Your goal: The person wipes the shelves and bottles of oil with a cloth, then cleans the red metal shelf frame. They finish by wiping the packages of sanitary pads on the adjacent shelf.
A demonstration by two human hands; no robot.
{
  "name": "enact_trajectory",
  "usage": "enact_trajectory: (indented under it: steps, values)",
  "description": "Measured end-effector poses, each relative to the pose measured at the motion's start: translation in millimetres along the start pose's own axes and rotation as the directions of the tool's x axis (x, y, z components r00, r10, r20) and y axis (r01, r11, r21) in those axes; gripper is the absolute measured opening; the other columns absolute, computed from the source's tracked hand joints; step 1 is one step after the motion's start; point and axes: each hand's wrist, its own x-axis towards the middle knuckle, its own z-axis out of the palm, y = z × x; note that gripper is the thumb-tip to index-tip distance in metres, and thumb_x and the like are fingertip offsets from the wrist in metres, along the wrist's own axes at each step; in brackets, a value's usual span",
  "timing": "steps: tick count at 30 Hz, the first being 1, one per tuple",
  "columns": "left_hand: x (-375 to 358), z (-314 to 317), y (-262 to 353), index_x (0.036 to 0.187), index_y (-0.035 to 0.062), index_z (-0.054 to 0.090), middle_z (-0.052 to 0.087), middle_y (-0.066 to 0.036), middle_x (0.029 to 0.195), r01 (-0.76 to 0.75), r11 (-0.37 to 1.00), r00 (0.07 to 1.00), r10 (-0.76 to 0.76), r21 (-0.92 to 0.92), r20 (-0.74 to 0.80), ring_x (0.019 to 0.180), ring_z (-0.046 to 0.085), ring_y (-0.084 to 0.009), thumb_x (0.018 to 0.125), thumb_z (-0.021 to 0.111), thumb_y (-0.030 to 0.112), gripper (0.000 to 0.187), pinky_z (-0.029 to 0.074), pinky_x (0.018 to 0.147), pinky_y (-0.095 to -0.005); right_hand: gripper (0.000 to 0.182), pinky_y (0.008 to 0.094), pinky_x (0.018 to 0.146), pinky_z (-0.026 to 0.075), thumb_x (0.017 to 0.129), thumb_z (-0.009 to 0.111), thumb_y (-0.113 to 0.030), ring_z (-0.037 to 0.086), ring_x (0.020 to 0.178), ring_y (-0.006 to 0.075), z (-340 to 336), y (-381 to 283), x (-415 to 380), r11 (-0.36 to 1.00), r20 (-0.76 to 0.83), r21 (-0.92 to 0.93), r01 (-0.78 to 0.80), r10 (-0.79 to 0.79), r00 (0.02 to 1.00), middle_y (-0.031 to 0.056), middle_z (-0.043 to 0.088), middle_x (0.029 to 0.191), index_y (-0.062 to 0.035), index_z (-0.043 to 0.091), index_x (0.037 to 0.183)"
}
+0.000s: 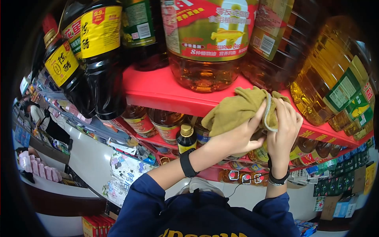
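Note:
An olive-green cloth [233, 108] with a pale edging is bunched up at the front edge of the red shelf [166, 93]. My left hand [239, 138] is closed on the cloth from below, its fingers pointing up along it. My right hand [285, 124] grips the cloth's right side, with the fingers bent over the folds. Just behind the cloth stand a large bottle of cooking oil [209, 37] with a red and gold label and a darker oil bottle [272, 35]. Parts of my fingers are hidden in the folds.
Dark vinegar bottles [102, 51] with yellow labels stand at the left end, clear oil bottles [327, 75] at the right. Lower shelves hold more oil bottles [167, 124] and a small dark bottle [186, 138]. Stacked green cartons [335, 179] stand lower right. A person [47, 122] is far left.

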Motion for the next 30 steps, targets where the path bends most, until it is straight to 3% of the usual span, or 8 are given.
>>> enact_trajectory:
  steps: [2,4,6,7,16,19,26,30]
  values:
    - [6,-8,14,0.137,-0.0003,0.014,0.043,-0.025,0.122,-0.041,0.909,0.999,0.04,0.415,0.013,0.116,0.039,-0.0395,0.071,0.062,0.028,0.086,0.029,0.097,-0.0439,0.03,0.0396,0.08,0.034,0.076,0.044,-0.003,0.052,0.095,0.0286,-3,-1,9,0.999,0.011,0.024,0.028,-0.028,1.0,0.0152,0.059,0.098,-0.0008,0.055,0.103]
    - [7,-3,5,0.129,-0.0023,0.029,0.046,-0.024,0.116,-0.067,0.922,0.994,0.096,0.382,-0.056,0.113,0.041,-0.0393,0.071,0.061,0.03,0.074,0.032,0.094,-0.0445,0.029,0.0389,0.08,0.036,0.074,0.043,-0.001,0.052,0.091,0.0321,-6,0,16,0.97,0.124,0.241,-0.041,0.011,0.992,0.0171,0.058,0.096,0.0009,0.055,0.1]
    - [10,-8,-3,0.112,-0.0021,0.044,0.049,-0.022,0.107,-0.071,0.918,0.978,-0.013,0.39,0.207,0.105,0.045,-0.0388,0.07,0.061,0.03,0.056,0.035,0.089,-0.0461,0.028,0.0395,0.078,0.038,0.073,0.04,-0.002,0.052,0.086,0.0354,-2,0,23,0.956,0.113,0.289,-0.044,0.012,0.993,0.02,0.057,0.091,0.002,0.055,0.097]
    - [9,-9,0,0.098,-0.0006,0.048,0.051,-0.02,0.099,-0.125,0.887,0.992,0.118,0.443,0.044,0.098,0.048,-0.0375,0.069,0.061,0.03,0.044,0.038,0.085,-0.0454,0.028,0.0397,0.077,0.039,0.074,0.038,-0.002,0.053,0.084,0.0355,0,-2,27,0.928,0.143,0.359,-0.101,0.052,0.988,0.0208,0.057,0.089,0.0017,0.055,0.096]
    - [1,-11,11,0.112,0.0006,0.043,0.049,-0.02,0.107,-0.052,0.899,0.998,0.039,0.434,0.04,0.104,0.046,-0.0372,0.071,0.06,0.026,0.052,0.036,0.09,-0.0426,0.027,0.0373,0.069,0.043,0.078,0.038,-0.005,0.056,0.076,0.0341,8,-1,15,0.927,0.046,0.354,-0.122,0.113,0.993,0.0196,0.057,0.083,-0.0014,0.057,0.097]
    - [-1,-14,14,0.139,0.0036,0.007,0.039,-0.021,0.127,-0.102,0.879,0.995,0.098,0.466,0.033,0.119,0.039,-0.0344,0.077,0.056,0.027,0.082,0.03,0.099,-0.0402,0.027,0.0347,0.071,0.045,0.08,0.04,-0.006,0.058,0.08,0.0326,10,12,13,0.93,0.016,0.366,-0.039,0.035,0.999,0.0188,0.059,0.088,-0.001,0.058,0.099]
    - [-23,-33,7,0.137,0.0022,0.011,0.05,-0.026,0.11,-0.095,0.972,0.995,0.091,0.214,0.028,0.102,0.052,-0.0346,0.083,0.05,0.015,0.069,0.039,0.087,-0.0377,0.028,0.0342,0.079,0.043,0.085,0.041,-0.018,0.057,0.089,0.0309,0,8,15,0.921,0.085,0.389,0.041,-0.08,0.993,0.0169,0.059,0.097,-0.0013,0.057,0.1]
    - [-41,-57,9,0.134,0.0012,0.022,0.056,-0.021,0.098,-0.08,0.904,0.988,0.128,0.419,-0.087,0.095,0.055,-0.0333,0.079,0.056,0.015,0.067,0.041,0.085,-0.0382,0.037,0.0376,0.088,0.037,0.083,0.047,-0.028,0.05,0.103,0.0316,-10,-7,23,0.946,0.252,0.305,0.111,-0.193,0.948,0.016,0.054,0.111,-0.0034,0.051,0.11]
